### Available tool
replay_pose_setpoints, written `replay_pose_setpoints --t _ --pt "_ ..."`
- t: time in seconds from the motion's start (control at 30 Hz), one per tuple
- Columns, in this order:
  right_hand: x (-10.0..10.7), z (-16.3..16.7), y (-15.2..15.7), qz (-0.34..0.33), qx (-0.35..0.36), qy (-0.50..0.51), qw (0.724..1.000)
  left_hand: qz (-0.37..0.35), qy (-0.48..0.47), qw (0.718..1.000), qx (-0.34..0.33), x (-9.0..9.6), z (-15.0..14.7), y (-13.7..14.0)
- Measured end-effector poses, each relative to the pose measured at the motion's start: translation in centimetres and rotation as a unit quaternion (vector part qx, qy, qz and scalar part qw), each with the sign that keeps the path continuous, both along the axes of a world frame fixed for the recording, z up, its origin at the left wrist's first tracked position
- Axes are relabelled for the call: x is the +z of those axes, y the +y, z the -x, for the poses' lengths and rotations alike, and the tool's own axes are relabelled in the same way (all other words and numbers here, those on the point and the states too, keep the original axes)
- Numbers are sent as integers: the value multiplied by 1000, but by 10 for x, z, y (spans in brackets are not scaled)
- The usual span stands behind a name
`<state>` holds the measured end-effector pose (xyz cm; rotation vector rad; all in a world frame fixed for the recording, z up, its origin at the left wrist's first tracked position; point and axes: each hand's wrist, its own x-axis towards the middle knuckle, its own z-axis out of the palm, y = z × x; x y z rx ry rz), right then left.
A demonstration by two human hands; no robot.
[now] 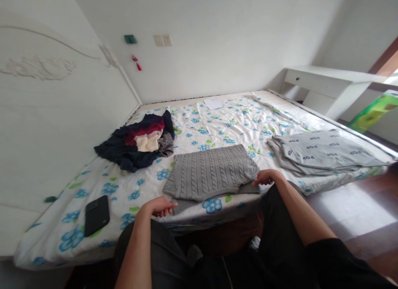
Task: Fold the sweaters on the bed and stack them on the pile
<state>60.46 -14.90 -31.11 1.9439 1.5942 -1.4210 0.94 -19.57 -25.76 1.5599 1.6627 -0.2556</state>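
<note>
A grey cable-knit sweater point(214, 171) lies folded on the bed in front of me, with ribbed parts showing at its near corners. At its near left corner, my left hand point(160, 206) is closed, thumb and forefinger pinching the ribbed edge. My right hand point(266, 177) pinches the sweater's right edge, its fingers curled. Further right lies a folded light grey garment point(323, 152) printed with the word POP. Back left, a loose heap of clothes point(137, 142) holds dark navy, dark red, cream and patterned grey pieces.
The bed point(199, 131) has a white sheet with blue flowers. A black phone point(97, 215) rests at the near left, beside the white headboard point(56, 127). A white sheet of paper point(213, 103) lies near the wall. A white desk point(323, 86) stands back right.
</note>
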Motion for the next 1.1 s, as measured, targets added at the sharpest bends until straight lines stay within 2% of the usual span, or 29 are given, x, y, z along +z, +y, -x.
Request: replay_pose_setpoints --t 0.07,0.17,0.23,0.33,0.43,0.57,0.7,0.77,0.83,0.93,1.0,1.1 --pt "4 11 -5 -81 39 81 993 -14 -52 998 -21 3 -10 4" --pt "8 38 -8 -182 120 162 962 -106 -120 985 -65 4 -41 9" --pt "9 56 -6 -190 166 190 949 -128 -150 974 -109 -1 -69 9" --pt "7 76 -3 -172 215 177 945 -163 -141 959 -183 -16 -104 4" --pt "3 87 -3 -179 243 121 946 -200 -97 950 -222 -28 -119 1" --pt "6 91 -6 -229 249 91 936 -212 -100 951 -202 -21 -108 10" --pt "12 92 -4 -261 247 119 926 -293 -73 938 -171 -6 -93 13" --pt "12 92 -4 -230 258 113 931 -266 -62 941 -199 -7 -95 8" --pt "11 90 -3 -182 262 112 941 -202 -76 948 -232 -11 -101 4" --pt "9 83 -1 -147 242 151 947 -141 -135 959 -205 -17 -101 8" --pt "9 77 1 -147 227 177 946 -183 -127 963 -153 -17 -86 21" --pt "9 71 5 -168 203 175 949 -308 29 949 -59 -16 -46 50"
